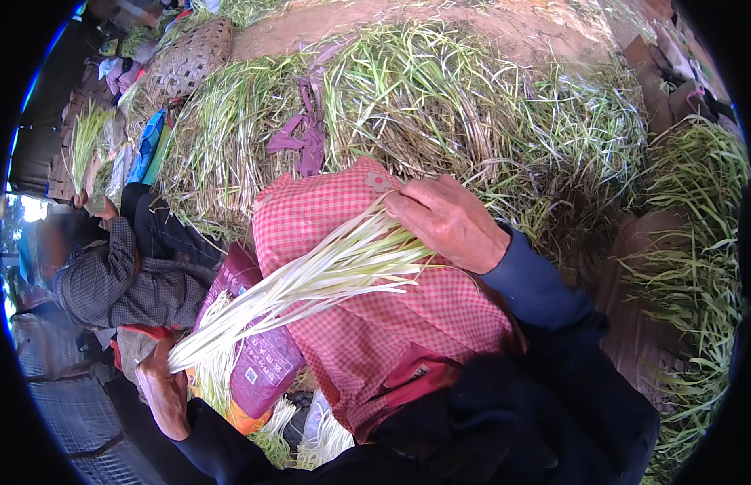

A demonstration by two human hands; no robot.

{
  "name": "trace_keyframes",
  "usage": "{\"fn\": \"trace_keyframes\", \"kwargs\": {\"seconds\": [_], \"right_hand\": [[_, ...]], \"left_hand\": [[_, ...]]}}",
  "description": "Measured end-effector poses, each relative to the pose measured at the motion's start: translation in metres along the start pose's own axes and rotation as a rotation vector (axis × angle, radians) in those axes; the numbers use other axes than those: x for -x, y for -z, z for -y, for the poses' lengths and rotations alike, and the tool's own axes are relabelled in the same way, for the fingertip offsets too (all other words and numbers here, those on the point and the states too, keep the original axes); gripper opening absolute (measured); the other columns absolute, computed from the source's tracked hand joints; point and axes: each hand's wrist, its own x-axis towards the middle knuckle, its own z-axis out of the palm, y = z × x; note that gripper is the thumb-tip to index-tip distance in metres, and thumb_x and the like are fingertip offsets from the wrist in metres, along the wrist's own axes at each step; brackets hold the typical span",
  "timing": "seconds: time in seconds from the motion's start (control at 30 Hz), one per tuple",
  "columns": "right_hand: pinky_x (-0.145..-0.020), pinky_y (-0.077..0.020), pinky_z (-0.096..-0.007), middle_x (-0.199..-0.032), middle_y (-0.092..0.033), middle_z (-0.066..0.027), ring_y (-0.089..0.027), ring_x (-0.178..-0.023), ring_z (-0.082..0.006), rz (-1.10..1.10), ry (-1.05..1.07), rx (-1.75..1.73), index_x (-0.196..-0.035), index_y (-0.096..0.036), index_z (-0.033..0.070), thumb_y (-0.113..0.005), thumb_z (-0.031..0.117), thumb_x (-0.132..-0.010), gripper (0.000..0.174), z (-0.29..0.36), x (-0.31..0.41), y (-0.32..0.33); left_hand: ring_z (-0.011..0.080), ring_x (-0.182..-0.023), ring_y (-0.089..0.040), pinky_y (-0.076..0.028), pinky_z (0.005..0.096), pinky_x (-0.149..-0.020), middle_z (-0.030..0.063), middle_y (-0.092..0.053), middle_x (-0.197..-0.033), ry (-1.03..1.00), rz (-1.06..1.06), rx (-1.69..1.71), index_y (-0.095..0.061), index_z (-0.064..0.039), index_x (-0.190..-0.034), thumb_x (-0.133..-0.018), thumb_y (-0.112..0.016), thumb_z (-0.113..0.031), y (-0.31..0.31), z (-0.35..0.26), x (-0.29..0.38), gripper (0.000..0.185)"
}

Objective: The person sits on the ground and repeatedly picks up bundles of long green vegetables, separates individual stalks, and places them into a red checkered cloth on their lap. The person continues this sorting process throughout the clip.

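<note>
A long bundle of pale leafy stalks, which look like blanched chives, stretches slantwise over a red-and-white checked apron. My left hand is closed around its white ends at the lower left. At the greener leaf tips, my right hand has its thumb and fingers pinched together on some of the leaves; the fingertips are partly hidden. Below the bundle lies a purple printed bag bearing writing. More thin pale stalks rest against that bag, near my left hand.
A long heap of green leafy stalks runs across the front, with a purple cloth strip over it. Another heap is at the right. On the left sits a person holding a bunch. Behind stands a woven basket.
</note>
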Motion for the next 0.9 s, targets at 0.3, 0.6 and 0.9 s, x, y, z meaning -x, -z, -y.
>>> {"fn": "trace_keyframes", "kwargs": {"seconds": [0.3,0.6,0.9], "right_hand": [[-0.057,-0.0390,-0.0226,-0.070,-0.060,0.0018,-0.047,-0.062,-0.0050,-0.156,-0.908,-0.716,-0.095,-0.071,-0.002,-0.061,0.010,-0.095,0.016,-0.043,0.038,0.018],[-0.068,-0.0501,-0.0397,-0.083,-0.062,-0.0146,-0.063,-0.077,-0.0296,-0.031,-0.563,0.190,-0.089,-0.067,-0.001,-0.070,0.006,-0.085,0.009,-0.037,0.116,0.045],[-0.075,-0.0562,-0.0362,-0.114,-0.063,-0.0129,-0.066,-0.090,-0.0291,0.185,-0.389,-0.135,-0.116,-0.063,0.004,-0.071,0.026,-0.087,0.037,0.035,0.082,0.003]], "left_hand": [[0.0433,-0.073,-0.065,-0.049,0.0389,-0.064,0.0276,-0.061,-0.076,-0.028,-0.073,-0.073,-0.065,0.001,-0.100,-0.077,-0.053,0.008,0.003,0.000,0.002,0.027],[0.0270,-0.072,-0.070,-0.051,0.0354,-0.063,0.0219,-0.066,-0.078,-0.029,-0.168,-0.113,-0.064,0.001,-0.102,-0.085,-0.064,0.003,-0.001,0.014,0.002,0.017],[0.0275,-0.103,-0.071,-0.054,0.0365,-0.083,0.0230,-0.070,-0.110,0.238,-0.408,-0.027,-0.056,-0.005,-0.130,-0.089,-0.060,0.003,0.010,-0.013,-0.029,0.042]]}}
